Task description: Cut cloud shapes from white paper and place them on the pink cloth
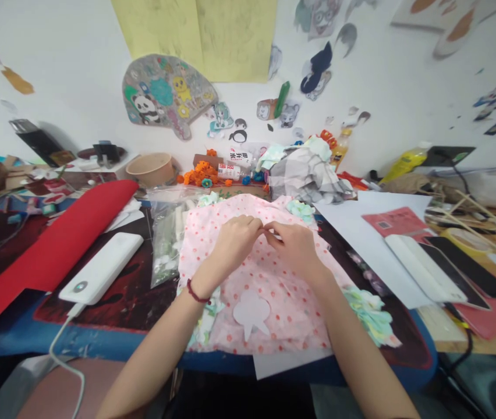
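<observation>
Pink cloth with red dots (274, 317) lies spread on the desk, with pale green and yellow ruffled pieces (368, 314) at its corners. Over its upper middle, my left hand (240, 235) is closed, with a dark red band round the wrist. My right hand (294, 241) pinches beside it, and their fingertips meet. Whatever is between the fingertips is too small to make out. A white paper cutout (251, 313) rests on the cloth nearer to me, between my forearms.
Red material (77, 238) and a white power bank (102, 269) with a cable lie left. Behind the cloth are orange pieces (202, 173) and a grey-white fabric heap (304, 174). Right are white paper (353, 224), phones (470, 267) and thin sticks.
</observation>
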`<state>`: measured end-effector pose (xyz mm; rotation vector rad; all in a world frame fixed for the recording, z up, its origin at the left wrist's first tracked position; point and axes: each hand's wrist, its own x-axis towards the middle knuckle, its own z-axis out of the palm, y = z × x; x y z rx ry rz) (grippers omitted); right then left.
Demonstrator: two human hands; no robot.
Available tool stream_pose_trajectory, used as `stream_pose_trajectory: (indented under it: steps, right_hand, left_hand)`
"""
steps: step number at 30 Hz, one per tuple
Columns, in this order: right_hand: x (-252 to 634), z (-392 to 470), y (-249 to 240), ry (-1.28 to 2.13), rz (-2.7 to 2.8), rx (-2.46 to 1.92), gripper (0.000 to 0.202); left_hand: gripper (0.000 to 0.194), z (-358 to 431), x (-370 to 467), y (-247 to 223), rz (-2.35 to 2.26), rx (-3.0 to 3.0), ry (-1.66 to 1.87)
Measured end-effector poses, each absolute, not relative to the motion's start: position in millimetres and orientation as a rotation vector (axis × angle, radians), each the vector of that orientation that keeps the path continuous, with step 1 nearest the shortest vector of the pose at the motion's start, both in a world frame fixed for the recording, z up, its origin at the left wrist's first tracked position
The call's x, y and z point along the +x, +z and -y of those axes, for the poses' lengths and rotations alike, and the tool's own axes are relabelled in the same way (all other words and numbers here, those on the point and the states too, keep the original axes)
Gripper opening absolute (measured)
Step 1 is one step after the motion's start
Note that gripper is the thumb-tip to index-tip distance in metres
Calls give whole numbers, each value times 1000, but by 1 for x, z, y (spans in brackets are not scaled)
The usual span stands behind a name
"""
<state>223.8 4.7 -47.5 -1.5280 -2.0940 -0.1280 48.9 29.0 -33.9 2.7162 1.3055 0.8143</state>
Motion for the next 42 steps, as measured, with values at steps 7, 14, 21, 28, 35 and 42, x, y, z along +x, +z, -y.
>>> stream_pose_trajectory:
  steps: [7,14,21,28,35,42]
  right_hand:
    - [227,-8,-45,-58,2073,-1468,10]
    - [227,-8,-44,-37,2068,-1451,12]
    - [229,-8,-44,-49,2058,-1461,10]
    - [229,-8,-42,-47,2041,-1474,11]
    - [229,-7,-43,3,2037,-1466,10]
    - [230,-6,-42,102,2038,-1442,15]
  left_hand:
    - [19,-28,43,-28,-1208,2608,830]
    - [21,-27,42,-30,-1182,2567,863]
    - [27,-24,40,-27,-1183,2585,871]
    - [19,-24,40,-25,-1212,2591,881]
    - [13,-27,41,-28,-1215,2596,909]
    - [9,-29,39,-30,-1195,2577,962]
